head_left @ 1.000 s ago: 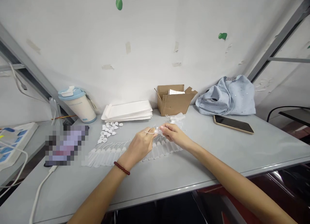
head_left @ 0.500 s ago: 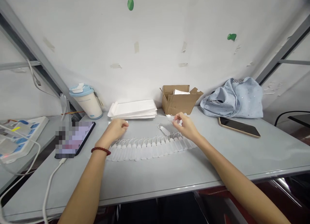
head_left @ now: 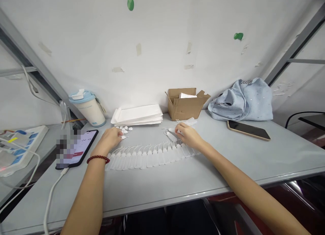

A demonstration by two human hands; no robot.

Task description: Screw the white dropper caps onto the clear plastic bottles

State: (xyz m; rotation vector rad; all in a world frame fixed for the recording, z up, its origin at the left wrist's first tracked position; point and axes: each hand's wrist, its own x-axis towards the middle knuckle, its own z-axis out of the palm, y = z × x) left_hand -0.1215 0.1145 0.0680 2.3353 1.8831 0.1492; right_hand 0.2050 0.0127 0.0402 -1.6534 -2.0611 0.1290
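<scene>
My left hand (head_left: pixel 111 139) is closed in a pinch on a small white cap with a thin pointed tip (head_left: pixel 123 137). Several similar white caps (head_left: pixel 125 129) lie just beyond its fingers. My right hand (head_left: pixel 187 135) pinches a small white tube with a thin tail (head_left: pixel 171 130), partly hidden by the fingers. Under that hand lies another tube with a thin curved tail (head_left: pixel 171 136). Between and in front of my hands, a row of translucent flat tubes (head_left: pixel 149 158) lies side by side, their thin curved tails pointing away from me.
White envelopes (head_left: pixel 137 114) are stacked against the wall beside an open cardboard box (head_left: pixel 186 108). A translucent tube (head_left: pixel 190 121) lies before the box. A cup (head_left: pixel 88 108), a cabled phone (head_left: pixel 80 150) and a power strip (head_left: pixel 25 150) stand left; a blue bag (head_left: pixel 256 101) and another phone (head_left: pixel 248 130) right.
My left hand has shifted left, uncovering the white caps. My right hand has come down and nearer to the row, and a translucent tube now shows before the box.
</scene>
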